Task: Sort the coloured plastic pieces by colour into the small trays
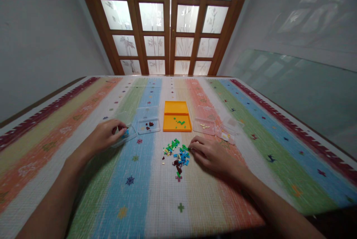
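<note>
My left hand [107, 133] is over a see-through plastic box [133, 133] with blue toy bricks [125, 133] in it. Its thumb and fingers are pinched together at the box, and what they hold, if anything, is too small to name. A loose pile of small toy bricks [182, 156], mostly green, blue and dark brown, lies on the striped tablecloth [164, 201]. At the pile's right edge, my right hand [208, 154] has its fingers curled in, with the fingertips against some green bricks [184, 147]. Whatever is between those fingertips is hidden.
Beyond the pile stands an opened yellow case [176, 108] with several green bricks inside. Left of it is a see-through box [149, 132] holding brown pieces. To the right are one box [204, 132] with cream pieces and another [225, 140] with yellowish and white ones.
</note>
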`<control>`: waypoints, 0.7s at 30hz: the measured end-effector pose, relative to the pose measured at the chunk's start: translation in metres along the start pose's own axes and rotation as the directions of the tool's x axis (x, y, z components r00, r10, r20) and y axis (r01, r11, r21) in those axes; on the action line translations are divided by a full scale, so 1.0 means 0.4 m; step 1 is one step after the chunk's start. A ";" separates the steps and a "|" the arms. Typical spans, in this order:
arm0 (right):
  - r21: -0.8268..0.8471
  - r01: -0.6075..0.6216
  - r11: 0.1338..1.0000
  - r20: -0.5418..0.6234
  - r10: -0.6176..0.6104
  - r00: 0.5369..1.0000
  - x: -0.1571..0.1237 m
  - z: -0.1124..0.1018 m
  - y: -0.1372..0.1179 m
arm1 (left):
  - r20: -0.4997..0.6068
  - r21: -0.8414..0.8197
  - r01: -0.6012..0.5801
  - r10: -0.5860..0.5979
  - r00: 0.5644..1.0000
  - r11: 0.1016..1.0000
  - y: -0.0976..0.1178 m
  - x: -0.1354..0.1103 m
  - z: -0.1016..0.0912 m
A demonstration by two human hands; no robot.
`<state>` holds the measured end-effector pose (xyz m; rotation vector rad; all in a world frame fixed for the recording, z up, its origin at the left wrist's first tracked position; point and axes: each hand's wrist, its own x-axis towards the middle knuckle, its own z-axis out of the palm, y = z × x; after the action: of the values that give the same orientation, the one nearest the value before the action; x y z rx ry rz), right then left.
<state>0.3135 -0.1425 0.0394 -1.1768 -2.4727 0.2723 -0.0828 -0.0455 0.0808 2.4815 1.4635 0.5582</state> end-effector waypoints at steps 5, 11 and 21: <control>-0.001 0.005 1.000 0.006 -0.005 1.000 0.001 -0.004 -0.002 | -0.059 -0.137 -0.040 0.032 0.998 0.990 0.099 -0.001 0.034; -0.004 -0.003 1.000 0.007 0.003 1.000 0.002 -0.002 -0.003 | 0.141 -0.252 -0.240 0.281 0.949 0.937 0.211 -0.017 0.165; -0.018 -0.007 1.000 0.007 0.007 1.000 0.003 -0.001 -0.004 | 0.168 -0.234 -0.271 0.314 0.934 0.934 0.218 -0.033 0.199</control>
<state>0.3118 -0.1426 0.0404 -1.1933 -2.4824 0.2573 0.0143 -0.0985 0.0374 2.5158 0.9145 0.4626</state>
